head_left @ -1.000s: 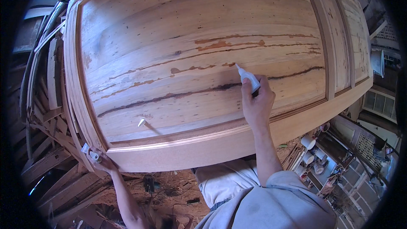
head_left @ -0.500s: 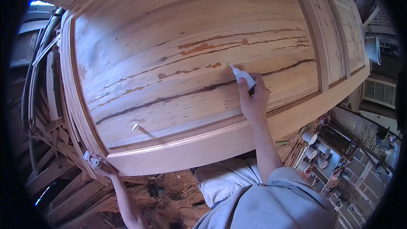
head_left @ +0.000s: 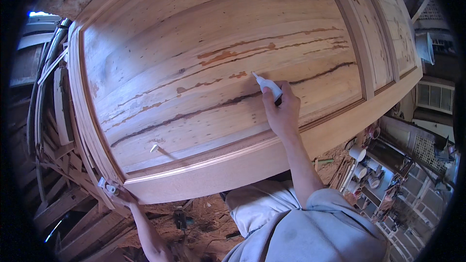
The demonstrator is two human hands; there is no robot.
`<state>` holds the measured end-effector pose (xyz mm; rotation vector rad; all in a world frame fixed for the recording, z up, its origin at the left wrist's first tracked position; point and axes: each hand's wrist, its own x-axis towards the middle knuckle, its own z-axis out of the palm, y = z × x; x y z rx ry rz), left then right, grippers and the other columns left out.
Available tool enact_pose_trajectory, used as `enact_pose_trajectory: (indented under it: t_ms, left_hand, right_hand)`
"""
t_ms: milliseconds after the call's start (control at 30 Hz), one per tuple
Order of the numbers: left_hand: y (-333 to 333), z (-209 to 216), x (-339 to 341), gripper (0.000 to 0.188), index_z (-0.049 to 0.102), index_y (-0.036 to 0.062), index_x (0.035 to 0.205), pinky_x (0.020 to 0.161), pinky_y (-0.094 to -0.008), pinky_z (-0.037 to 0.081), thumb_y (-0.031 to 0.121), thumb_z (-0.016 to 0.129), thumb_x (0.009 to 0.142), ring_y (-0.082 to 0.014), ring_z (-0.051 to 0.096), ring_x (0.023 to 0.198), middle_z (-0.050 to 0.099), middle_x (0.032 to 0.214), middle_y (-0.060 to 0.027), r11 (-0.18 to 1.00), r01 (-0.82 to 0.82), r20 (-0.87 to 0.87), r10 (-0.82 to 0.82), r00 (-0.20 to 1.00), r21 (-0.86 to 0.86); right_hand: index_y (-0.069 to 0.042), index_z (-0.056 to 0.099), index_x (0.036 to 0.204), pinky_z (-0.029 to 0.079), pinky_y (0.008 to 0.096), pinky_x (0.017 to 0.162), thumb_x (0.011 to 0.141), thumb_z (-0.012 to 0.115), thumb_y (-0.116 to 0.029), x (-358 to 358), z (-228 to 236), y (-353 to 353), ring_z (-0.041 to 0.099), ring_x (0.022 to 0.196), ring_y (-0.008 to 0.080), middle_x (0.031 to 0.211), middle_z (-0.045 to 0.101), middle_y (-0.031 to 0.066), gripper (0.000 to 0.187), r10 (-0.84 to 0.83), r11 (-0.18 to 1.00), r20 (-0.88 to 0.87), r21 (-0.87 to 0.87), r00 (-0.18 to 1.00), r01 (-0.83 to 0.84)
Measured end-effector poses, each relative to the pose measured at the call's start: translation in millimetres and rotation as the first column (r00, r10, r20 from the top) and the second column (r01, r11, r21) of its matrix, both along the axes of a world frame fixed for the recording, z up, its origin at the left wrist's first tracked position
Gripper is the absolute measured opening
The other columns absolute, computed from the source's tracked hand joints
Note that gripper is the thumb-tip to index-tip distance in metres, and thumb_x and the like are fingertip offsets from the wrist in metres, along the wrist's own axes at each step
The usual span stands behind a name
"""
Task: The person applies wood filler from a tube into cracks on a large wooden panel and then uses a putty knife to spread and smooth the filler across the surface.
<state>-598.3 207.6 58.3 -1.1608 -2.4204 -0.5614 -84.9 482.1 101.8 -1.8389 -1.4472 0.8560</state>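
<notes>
My right hand [head_left: 285, 111] is closed round a small white squeeze bottle [head_left: 268, 89]. Its thin nozzle points up and left, close over the wooden panel [head_left: 208, 14]; whether the tip touches the wood I cannot tell. Just left of the tip, an orange-brown filled patch [head_left: 238, 74] ends. A long dark crack [head_left: 194, 111] runs across the panel below the bottle. At the frame's lower left corner, my left hand [head_left: 124, 196] is closed on a small whitish bottle-like thing [head_left: 111, 189], partly hidden by the fingers. A small white pointed cap [head_left: 154, 148] stands on the panel's lower left.
A moulded wooden frame [head_left: 204, 177] borders the panel along its near edge. Stacked timber [head_left: 62, 106] leans at the left. Wood shavings [head_left: 208, 228] cover the floor below. White tubs [head_left: 357, 153] and cluttered shelves stand at the right, with a pale lampshade-like thing [head_left: 424, 48] above.
The view has shifted slightly. My right hand and the bottle have shifted a little left in the picture, with the nozzle nearer the orange-brown patch. My left hand keeps its place at the corner.
</notes>
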Motion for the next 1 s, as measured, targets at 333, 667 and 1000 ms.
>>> enact_pose_trajectory:
  t_ms: [333,667,1000]
  left_hand:
    - [-39.8,-26.5,-27.3,0.037,0.057,0.0084,0.136,0.075,-0.0339,0.054,0.016,0.052,0.100,-0.0267,0.067,0.092,0.066,0.110,-0.0154,0.985,-0.031,-0.160,0.003,0.987,-0.167]
    - [-33.8,-31.1,-35.3,0.039,0.055,0.0103,0.138,0.078,-0.0327,0.051,0.016,0.052,0.100,-0.0244,0.066,0.089,0.065,0.114,-0.0144,0.981,-0.071,-0.103,0.053,0.993,-0.178]
    - [-10.7,-8.6,-8.8,0.028,0.064,-0.0021,0.116,0.076,-0.0376,0.053,0.018,0.056,0.100,-0.0244,0.066,0.089,0.069,0.104,-0.0165,0.990,-0.120,0.049,0.124,0.991,-0.071]
  right_hand:
    - [0.000,0.060,0.094,0.049,0.0375,0.048,0.091,0.065,-0.021,4.2,-2.1,0.5,0.064,0.051,0.0275,0.061,0.063,0.0151,0.022,-0.027,0.995,0.083,0.099,0.996,0.019]
    - [0.001,0.058,0.092,0.046,0.0374,0.045,0.093,0.064,-0.023,9.2,-2.9,-1.0,0.062,0.047,0.0264,0.057,0.059,0.0137,0.024,-0.077,0.994,0.067,0.085,0.995,0.071]
    - [0.001,0.061,0.094,0.043,0.0317,0.048,0.093,0.064,-0.022,13.6,-9.8,-1.3,0.055,0.050,0.0140,0.061,0.060,0.0089,0.023,-0.125,0.987,0.133,0.116,0.983,0.110]
